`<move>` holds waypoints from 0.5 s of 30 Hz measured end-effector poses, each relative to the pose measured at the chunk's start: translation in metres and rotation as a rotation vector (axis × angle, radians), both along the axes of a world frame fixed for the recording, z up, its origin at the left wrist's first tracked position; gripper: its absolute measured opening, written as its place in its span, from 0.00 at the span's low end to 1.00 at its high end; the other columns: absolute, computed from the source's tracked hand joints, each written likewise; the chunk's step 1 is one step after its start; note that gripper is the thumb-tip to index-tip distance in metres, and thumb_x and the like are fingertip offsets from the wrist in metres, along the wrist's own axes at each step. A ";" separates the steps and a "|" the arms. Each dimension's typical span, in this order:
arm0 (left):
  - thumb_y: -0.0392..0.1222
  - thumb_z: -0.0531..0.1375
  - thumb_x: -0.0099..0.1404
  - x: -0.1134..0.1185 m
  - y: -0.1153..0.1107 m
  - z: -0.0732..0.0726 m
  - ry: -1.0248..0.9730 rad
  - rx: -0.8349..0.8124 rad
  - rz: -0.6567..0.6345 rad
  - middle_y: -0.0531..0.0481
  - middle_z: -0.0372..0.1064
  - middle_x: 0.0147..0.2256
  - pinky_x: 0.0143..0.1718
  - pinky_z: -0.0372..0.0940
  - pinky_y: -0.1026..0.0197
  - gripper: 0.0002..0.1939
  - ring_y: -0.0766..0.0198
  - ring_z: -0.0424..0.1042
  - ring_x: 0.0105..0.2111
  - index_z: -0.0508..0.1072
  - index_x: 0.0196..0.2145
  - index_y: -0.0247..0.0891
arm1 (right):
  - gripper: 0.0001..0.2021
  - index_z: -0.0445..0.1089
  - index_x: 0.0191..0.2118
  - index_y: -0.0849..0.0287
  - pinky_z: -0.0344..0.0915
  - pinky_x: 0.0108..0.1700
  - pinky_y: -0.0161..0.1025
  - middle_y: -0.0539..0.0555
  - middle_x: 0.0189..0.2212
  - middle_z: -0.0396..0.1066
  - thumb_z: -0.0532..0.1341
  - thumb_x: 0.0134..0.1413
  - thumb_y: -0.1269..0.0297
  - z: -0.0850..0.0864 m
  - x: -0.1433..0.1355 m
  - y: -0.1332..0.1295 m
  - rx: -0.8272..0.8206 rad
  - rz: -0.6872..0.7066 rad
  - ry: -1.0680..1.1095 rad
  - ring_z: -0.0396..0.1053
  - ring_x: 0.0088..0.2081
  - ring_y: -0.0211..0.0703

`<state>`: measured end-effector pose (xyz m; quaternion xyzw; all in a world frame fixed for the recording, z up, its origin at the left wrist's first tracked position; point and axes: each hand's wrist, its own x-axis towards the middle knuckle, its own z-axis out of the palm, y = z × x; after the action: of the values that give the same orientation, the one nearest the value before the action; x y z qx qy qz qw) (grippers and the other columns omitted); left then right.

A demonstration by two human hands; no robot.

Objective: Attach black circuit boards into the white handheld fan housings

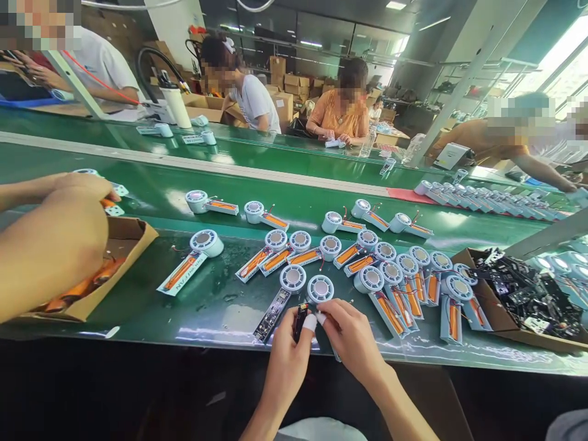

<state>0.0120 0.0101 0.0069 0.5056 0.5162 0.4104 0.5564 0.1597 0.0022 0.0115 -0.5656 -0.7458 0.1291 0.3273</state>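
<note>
At the table's near edge, my left hand (291, 343) is closed on a small black circuit board (301, 320), held upright between thumb and fingers. The thumb wears a white finger cot. My right hand (349, 334) pinches close beside the board's top end; what its fingertips hold is too small to make out. Just beyond both hands lies a pale blue handheld fan (320, 289), its handle mostly hidden under my right hand. To the left, another fan (293, 278) has a black circuit board (272, 315) fitted along its handle.
Several open fans with orange cells (397, 297) crowd the table to the right. A cardboard box of black circuit boards (528, 300) stands at far right. At left, another person's arm (55, 239) reaches over a cardboard box (133, 245). More fans (220, 205) lie on the green conveyor belt beyond.
</note>
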 end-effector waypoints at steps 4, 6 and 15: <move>0.54 0.60 0.64 0.000 0.007 0.003 0.005 0.027 0.016 0.49 0.74 0.34 0.39 0.67 0.59 0.15 0.56 0.72 0.37 0.73 0.36 0.39 | 0.10 0.73 0.42 0.55 0.69 0.38 0.39 0.55 0.38 0.77 0.54 0.68 0.70 0.003 -0.003 -0.002 -0.002 0.048 -0.091 0.73 0.37 0.45; 0.54 0.60 0.63 -0.002 0.010 0.001 0.012 -0.007 0.035 0.52 0.71 0.28 0.32 0.64 0.61 0.15 0.59 0.69 0.31 0.72 0.34 0.39 | 0.11 0.73 0.45 0.55 0.69 0.40 0.39 0.55 0.40 0.77 0.54 0.68 0.70 0.003 -0.003 -0.003 0.004 0.044 -0.087 0.74 0.39 0.46; 0.57 0.58 0.64 -0.008 0.006 0.000 -0.035 -0.087 -0.018 0.59 0.57 0.20 0.22 0.53 0.65 0.18 0.67 0.56 0.21 0.70 0.30 0.38 | 0.13 0.74 0.49 0.56 0.69 0.41 0.40 0.56 0.40 0.75 0.53 0.68 0.71 -0.004 -0.001 -0.005 0.007 0.057 -0.079 0.74 0.39 0.46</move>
<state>0.0042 0.0157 0.0070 0.4781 0.5193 0.3914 0.5904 0.1583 -0.0032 0.0079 -0.5476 -0.7745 0.1134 0.2955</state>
